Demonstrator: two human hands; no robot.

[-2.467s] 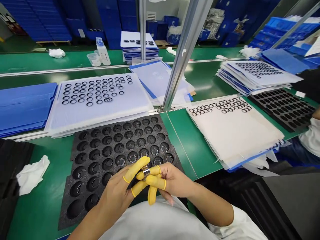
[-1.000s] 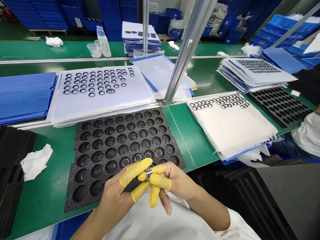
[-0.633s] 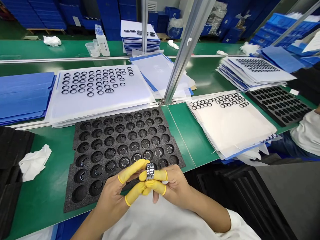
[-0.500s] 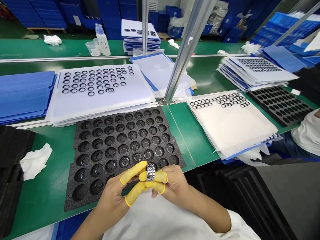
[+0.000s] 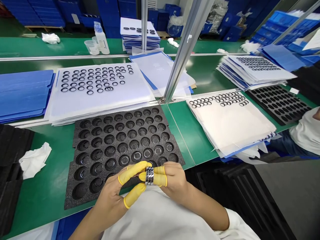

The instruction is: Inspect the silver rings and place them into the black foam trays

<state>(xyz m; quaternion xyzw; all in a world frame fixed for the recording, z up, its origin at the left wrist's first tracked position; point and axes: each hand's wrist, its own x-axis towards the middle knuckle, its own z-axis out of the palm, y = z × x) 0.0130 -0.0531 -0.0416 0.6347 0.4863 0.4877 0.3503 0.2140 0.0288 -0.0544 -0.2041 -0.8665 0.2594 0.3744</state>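
Observation:
A small stack of shiny steel rings [image 5: 149, 175] stands on edge between my two hands, above the lower edge of a black foam tray [image 5: 120, 140]. My left hand [image 5: 110, 191] pinches the stack from the left, and my right hand [image 5: 172, 178] holds it from the right. Yellow finger cots cover the gripping fingers of both hands. The rings hide part of the fingertips behind them. Many round recesses in the tray hold dark rings with shiny inner edges, and the lower-left recesses look darker.
A white sheet stack [image 5: 100, 106] with rows of black rings lies beyond the tray, and another [image 5: 230, 123] lies to the right. A crumpled white cloth [image 5: 35, 160] lies left of the tray. A metal upright [image 5: 180, 56] rises behind. A seated person [image 5: 305, 131] is at the right edge.
The rings have turned to stand more upright and now look like a clearer stack. My fingers have closed in around them, and the whole scene has shifted slightly upward in view.

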